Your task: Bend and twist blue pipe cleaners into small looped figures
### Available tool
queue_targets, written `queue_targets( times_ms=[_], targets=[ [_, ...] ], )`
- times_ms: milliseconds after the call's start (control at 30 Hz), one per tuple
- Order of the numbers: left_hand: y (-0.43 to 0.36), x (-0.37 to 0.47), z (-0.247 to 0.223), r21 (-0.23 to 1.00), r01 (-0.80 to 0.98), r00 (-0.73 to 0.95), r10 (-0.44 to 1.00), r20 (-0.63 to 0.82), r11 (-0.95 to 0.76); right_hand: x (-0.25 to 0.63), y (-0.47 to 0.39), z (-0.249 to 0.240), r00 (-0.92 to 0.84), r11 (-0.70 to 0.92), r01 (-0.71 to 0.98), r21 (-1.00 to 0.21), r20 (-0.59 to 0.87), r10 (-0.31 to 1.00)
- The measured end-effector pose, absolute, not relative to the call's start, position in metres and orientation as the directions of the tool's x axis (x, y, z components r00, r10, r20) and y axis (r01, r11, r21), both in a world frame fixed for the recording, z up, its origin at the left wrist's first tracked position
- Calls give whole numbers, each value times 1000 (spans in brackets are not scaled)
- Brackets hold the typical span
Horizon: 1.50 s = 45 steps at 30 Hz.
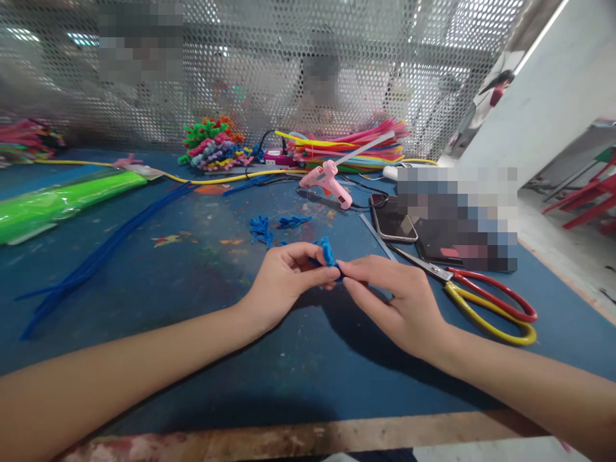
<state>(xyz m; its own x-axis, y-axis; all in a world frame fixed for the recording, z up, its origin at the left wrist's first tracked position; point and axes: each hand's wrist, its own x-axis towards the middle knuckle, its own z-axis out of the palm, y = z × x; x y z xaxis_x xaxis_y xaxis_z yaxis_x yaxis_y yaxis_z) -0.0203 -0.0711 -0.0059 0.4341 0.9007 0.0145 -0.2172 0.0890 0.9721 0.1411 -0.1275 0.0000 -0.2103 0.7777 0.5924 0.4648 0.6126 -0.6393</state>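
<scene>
A small blue pipe-cleaner piece [327, 251] stands up between my hands over the middle of the table. My left hand [293, 273] is closed on it with thumb and fingers. From the right, my right hand [397, 298] pinches its lower end, and the fingertips of both hands nearly meet there. Part of the piece is hidden by my fingers. Just beyond my left hand lie two blue branched pieces, one upright-looking [260, 230] and one lying sideways [294, 222]. Another bit of blue shows behind my left knuckles.
Scissors [450, 276] with red and yellow handles lie right, near a phone [394, 218]. A pink glue gun [327, 183] and colourful pipe-cleaner bundles [351, 144] stand behind. Long blue stems [115, 244] and a green packet [72, 199] lie left. Perforated metal [250, 64] borders the table's back.
</scene>
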Motion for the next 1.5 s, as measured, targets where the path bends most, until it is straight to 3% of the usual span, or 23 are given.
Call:
queue_targets(
  times_ms=[133,333,467,567,633,767,900,1033,1100,1167,1233,1300,1400,1500],
  targets=[
    [-71,-22,-6,980,-198,383,922,55,24,137,-128,-4,-139,525,391,-756,516,846],
    [-72,-21,0,990,-129,354,930,101,-59,133,-130,-6,18,396,379,-836,435,900],
    [-71,-22,1,990,-50,347,927,142,-133,132,-130,-2,45,219,329,-919,247,968],
    [-68,-26,2,955,97,391,893,222,-280,133,-128,0,-13,109,270,-957,109,994],
    [-64,-30,4,851,214,480,811,335,-479,135,-125,0,-53,49,199,-979,39,998],
    [-52,-40,8,452,315,679,531,507,-835,139,-119,-5,-89,-64,23,-998,-66,994],
    [-45,-46,8,206,388,757,438,485,-898,141,-116,-10,-108,-79,-46,-996,-74,991],
    [-52,-42,4,98,448,733,428,528,-889,139,-118,-8,-105,-45,21,-999,-47,993],
    [-60,-36,3,186,451,675,470,569,-873,137,-119,-6,-85,-12,82,-997,-19,996],
    [-69,-28,4,420,454,564,618,547,-786,134,-121,-4,-46,19,136,-991,13,999],
    [-78,-20,6,692,406,440,791,425,-597,132,-121,-3,-1,44,166,-985,45,999],
    [-84,-14,7,864,312,368,889,274,-395,131,-121,-3,25,53,163,-985,58,998],
    [-86,-10,5,977,139,351,931,102,-159,133,-119,-3,16,46,83,-996,48,999],
    [-83,-11,1,994,-83,396,918,-26,64,136,-116,-5,-25,47,-40,-998,48,999]
  ],
)
